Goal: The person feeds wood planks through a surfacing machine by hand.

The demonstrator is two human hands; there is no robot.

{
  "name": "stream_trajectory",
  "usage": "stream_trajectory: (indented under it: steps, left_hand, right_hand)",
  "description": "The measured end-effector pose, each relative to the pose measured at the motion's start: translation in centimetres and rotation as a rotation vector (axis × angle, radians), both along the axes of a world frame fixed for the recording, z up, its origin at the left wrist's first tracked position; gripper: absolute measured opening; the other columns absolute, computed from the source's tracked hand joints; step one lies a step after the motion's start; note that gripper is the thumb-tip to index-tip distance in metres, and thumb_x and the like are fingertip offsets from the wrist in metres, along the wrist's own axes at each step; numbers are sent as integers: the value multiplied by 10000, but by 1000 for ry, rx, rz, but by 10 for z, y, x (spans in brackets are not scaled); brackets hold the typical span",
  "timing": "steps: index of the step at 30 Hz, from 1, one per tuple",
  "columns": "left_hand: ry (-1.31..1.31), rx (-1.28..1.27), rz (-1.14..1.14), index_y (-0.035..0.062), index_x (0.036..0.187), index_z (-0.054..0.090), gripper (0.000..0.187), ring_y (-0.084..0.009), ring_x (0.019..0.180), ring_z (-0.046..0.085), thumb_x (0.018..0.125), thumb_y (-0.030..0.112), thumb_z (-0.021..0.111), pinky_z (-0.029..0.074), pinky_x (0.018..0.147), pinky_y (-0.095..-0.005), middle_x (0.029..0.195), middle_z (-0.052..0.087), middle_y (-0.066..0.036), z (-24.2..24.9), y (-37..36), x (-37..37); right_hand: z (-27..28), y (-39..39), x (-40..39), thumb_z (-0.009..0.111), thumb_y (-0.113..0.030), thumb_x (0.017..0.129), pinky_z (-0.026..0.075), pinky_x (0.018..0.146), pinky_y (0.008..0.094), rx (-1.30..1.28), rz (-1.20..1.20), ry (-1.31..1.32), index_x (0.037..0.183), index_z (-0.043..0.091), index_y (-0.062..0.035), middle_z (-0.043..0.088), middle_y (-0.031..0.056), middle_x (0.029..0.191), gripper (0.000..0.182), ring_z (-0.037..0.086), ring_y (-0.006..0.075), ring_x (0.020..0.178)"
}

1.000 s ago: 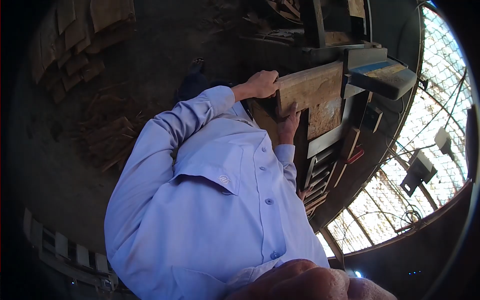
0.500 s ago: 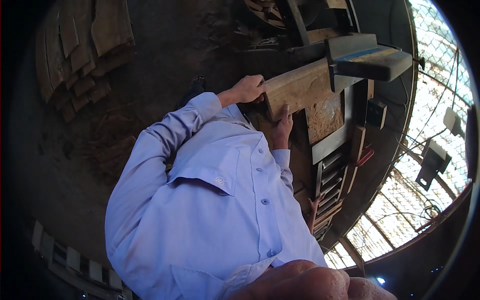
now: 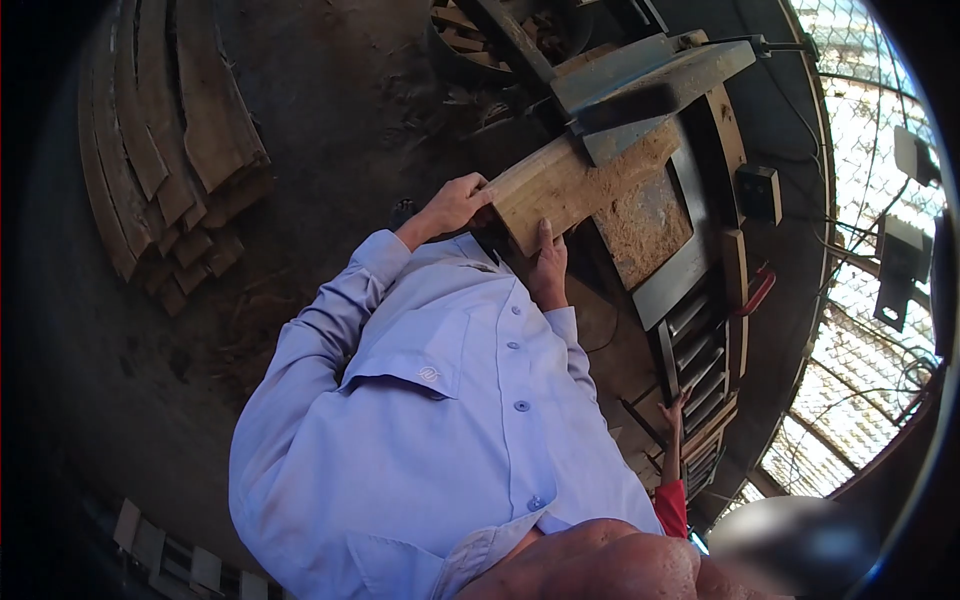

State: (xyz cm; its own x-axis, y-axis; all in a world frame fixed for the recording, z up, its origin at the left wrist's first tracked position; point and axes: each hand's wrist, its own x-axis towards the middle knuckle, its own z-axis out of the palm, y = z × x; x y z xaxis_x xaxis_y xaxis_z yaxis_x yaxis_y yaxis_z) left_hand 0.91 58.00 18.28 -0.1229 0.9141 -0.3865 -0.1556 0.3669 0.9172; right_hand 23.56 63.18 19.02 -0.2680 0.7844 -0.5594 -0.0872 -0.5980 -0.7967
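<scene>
A thick wooden board (image 3: 552,196) lies at an angle against a grey machine head (image 3: 655,90), which hides part of its upper side. My left hand (image 3: 455,207) is closed on the board's near corner, with the fingers curled over the edge. At the same end, my right hand (image 3: 549,268) grips the lower side, its thumb lying on the wide face and its other fingers mostly hidden. Sawdust covers the metal table (image 3: 645,225) beside the board.
Long planks (image 3: 165,130) are stacked at the left. A round bin (image 3: 465,35) of offcuts stands behind the machine. Rollers (image 3: 690,345) extend from its table, where another person's hand (image 3: 675,408) rests. Cables and mesh line the right side.
The view has shifted, so machine and board appear further left. Both my hands keep hold of the board's end. More of the other person's arm and a red sleeve now show.
</scene>
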Motion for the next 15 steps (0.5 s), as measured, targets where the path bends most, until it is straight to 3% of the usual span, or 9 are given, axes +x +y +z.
stream_trajectory:
  steps: [2, 4, 5, 7, 10, 11, 13, 15]
  left_hand:
    - [33, 13, -14, -9, 1088, 579, 317, -127, 709, 661, 987, 291, 567, 545, 621, -271, 859, 673, -80, 5, 0, -3]
    - [-6, -61, -46, -17, 1087, 604, 333, -175, 871, 615, 978, 297, 573, 495, 771, -327, 957, 666, -119, 11, 1, -5]
    - [-2, -59, -47, -17, 1087, 604, 333, -175, 871, 615, 978, 297, 573, 495, 771, -327, 957, 666, -119, 10, 1, -6]
    - [78, -30, -92, -17, 1094, 604, 364, -200, 885, 620, 982, 327, 558, 487, 791, -341, 963, 669, -135, 4, 2, -8]
    - [143, 21, -132, -16, 1103, 604, 391, -230, 905, 619, 986, 352, 542, 477, 815, -357, 981, 671, -151, -2, 2, -10]
    - [146, 23, -134, -16, 1103, 604, 391, -230, 905, 619, 986, 352, 542, 477, 815, -357, 981, 671, -151, -2, 2, -11]
    - [160, 63, -102, -27, 1067, 594, 371, -168, 748, 668, 972, 332, 584, 526, 693, -327, 859, 692, -113, -1, 2, -11]
    - [169, 68, -114, -27, 1064, 595, 373, -166, 748, 668, 973, 335, 583, 527, 692, -322, 855, 690, -112, 1, 3, -14]
  right_hand:
    - [4, -1, -2, 582, -335, 988, 490, 969, 335, -28, -7, 15, 1324, 439, 38, 548, 146, 1306, 522, 572, 222, 1143]
    - [-4, 0, 1, 596, -332, 980, 487, 973, 331, 8, -16, 16, 1330, 432, 42, 546, 144, 1305, 539, 571, 226, 1141]
    - [-9, 0, 3, 596, -332, 980, 487, 973, 331, 11, -17, 20, 1330, 432, 42, 546, 144, 1305, 539, 571, 226, 1141]
    - [-8, 0, -1, 588, -351, 980, 570, 878, 407, 52, -36, -24, 1316, 448, 2, 565, 130, 1266, 507, 608, 256, 1097]
    - [13, -4, -10, 596, -348, 976, 577, 857, 420, 7, -53, -19, 1318, 450, -3, 565, 126, 1268, 508, 607, 254, 1099]
    - [14, -4, -11, 596, -348, 976, 577, 857, 420, 9, -56, -15, 1318, 450, -3, 565, 126, 1268, 508, 607, 254, 1099]
    - [14, -5, -11, 608, -349, 968, 585, 833, 427, 9, -77, -39, 1316, 457, -8, 576, 120, 1252, 510, 616, 252, 1082]
    - [13, -5, -13, 618, -346, 962, 586, 831, 427, 2, -92, -50, 1319, 458, -11, 584, 117, 1240, 515, 623, 253, 1069]
